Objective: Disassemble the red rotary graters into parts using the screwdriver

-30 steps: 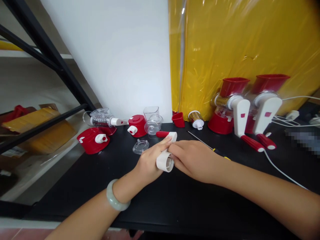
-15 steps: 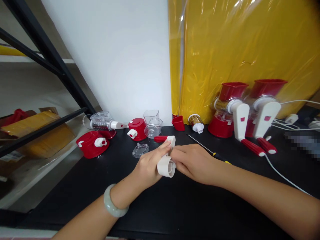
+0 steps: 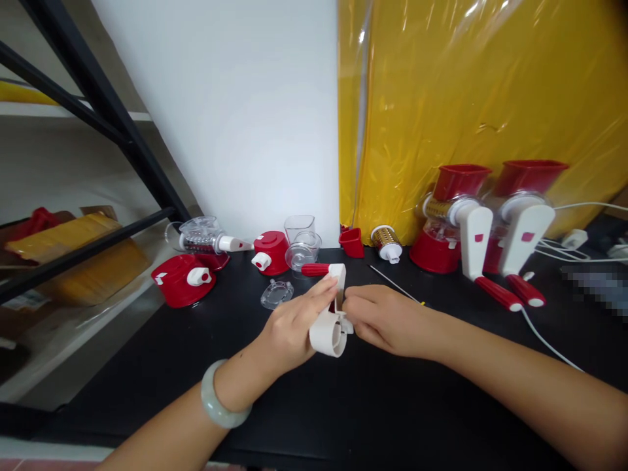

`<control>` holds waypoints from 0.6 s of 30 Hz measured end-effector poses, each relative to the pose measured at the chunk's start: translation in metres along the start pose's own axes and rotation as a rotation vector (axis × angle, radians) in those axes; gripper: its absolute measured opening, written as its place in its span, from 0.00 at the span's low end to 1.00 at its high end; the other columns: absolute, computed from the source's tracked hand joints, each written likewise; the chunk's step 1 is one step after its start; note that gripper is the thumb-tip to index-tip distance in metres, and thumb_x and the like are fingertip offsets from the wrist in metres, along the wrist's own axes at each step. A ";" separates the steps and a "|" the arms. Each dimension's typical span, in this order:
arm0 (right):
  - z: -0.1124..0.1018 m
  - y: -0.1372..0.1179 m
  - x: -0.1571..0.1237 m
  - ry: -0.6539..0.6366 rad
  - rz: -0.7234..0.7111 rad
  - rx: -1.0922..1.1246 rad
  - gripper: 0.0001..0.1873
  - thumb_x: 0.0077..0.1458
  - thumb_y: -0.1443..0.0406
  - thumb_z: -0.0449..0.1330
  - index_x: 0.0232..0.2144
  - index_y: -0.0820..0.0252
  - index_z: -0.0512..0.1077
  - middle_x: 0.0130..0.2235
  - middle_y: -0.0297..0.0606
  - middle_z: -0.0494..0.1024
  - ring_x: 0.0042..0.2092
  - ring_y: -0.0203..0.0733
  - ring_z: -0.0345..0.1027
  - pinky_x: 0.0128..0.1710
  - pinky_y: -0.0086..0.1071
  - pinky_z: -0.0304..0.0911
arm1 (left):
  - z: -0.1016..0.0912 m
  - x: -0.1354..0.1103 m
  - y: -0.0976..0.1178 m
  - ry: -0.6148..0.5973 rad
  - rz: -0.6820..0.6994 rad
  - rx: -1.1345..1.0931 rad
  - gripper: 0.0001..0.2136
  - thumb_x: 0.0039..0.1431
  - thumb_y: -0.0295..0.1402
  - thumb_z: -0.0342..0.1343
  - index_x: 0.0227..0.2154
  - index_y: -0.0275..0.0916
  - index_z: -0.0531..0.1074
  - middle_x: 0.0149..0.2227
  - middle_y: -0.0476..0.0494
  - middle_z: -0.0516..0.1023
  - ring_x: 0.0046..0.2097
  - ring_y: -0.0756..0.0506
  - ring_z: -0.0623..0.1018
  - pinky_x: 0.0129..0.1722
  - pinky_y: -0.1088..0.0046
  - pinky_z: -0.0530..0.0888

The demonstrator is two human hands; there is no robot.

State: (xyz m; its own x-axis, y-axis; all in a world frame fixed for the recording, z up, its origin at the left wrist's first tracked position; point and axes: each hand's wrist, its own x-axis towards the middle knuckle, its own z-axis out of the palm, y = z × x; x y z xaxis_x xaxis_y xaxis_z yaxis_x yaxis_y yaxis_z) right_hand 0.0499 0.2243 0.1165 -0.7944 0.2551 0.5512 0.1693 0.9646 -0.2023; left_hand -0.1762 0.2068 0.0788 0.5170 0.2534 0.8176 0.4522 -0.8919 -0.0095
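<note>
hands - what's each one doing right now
Left hand: closed around the white crank handle.
Right hand: fingertips pinching the same handle's side.

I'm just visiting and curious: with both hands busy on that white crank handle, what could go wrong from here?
1. The handle is held above the table between the left hand and right hand; a slip might drop it.
2. A thin screwdriver lies just behind the right hand and could be knocked or poke it.
3. A white cable runs near the right forearm and might snag.

blk table [image 3: 304,405], red bases [image 3: 182,280], screwdriver [image 3: 395,284]
</note>
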 end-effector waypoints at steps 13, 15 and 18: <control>-0.073 -0.011 -0.005 0.029 0.325 -0.182 0.15 0.70 0.62 0.43 0.29 0.57 0.56 0.29 0.35 0.65 0.29 0.36 0.58 0.31 0.32 0.54 | 0.007 0.007 -0.005 0.209 -0.535 -0.077 0.19 0.54 0.30 0.68 0.49 0.40 0.73 0.49 0.40 0.83 0.46 0.42 0.85 0.48 0.65 0.83; -0.069 0.003 -0.007 -0.014 0.386 -0.230 0.16 0.71 0.60 0.43 0.29 0.57 0.56 0.29 0.35 0.65 0.28 0.36 0.57 0.30 0.32 0.52 | 0.010 0.007 -0.007 0.235 -0.604 -0.164 0.17 0.53 0.30 0.67 0.46 0.39 0.73 0.49 0.38 0.84 0.48 0.41 0.84 0.48 0.65 0.83; -0.054 0.020 -0.009 -0.121 0.453 -0.285 0.15 0.71 0.60 0.43 0.31 0.59 0.59 0.31 0.36 0.68 0.29 0.35 0.58 0.30 0.31 0.50 | 0.012 0.009 -0.008 0.288 -0.653 -0.284 0.15 0.53 0.28 0.66 0.43 0.39 0.71 0.49 0.35 0.83 0.50 0.39 0.83 0.49 0.64 0.82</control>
State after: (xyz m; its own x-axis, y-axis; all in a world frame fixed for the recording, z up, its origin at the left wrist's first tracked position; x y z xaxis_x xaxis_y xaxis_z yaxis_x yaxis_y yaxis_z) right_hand 0.0914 0.2454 0.1510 -0.6640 0.6559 0.3590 0.6479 0.7444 -0.1616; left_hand -0.1670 0.2206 0.0794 -0.0183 0.6890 0.7246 0.3768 -0.6665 0.6433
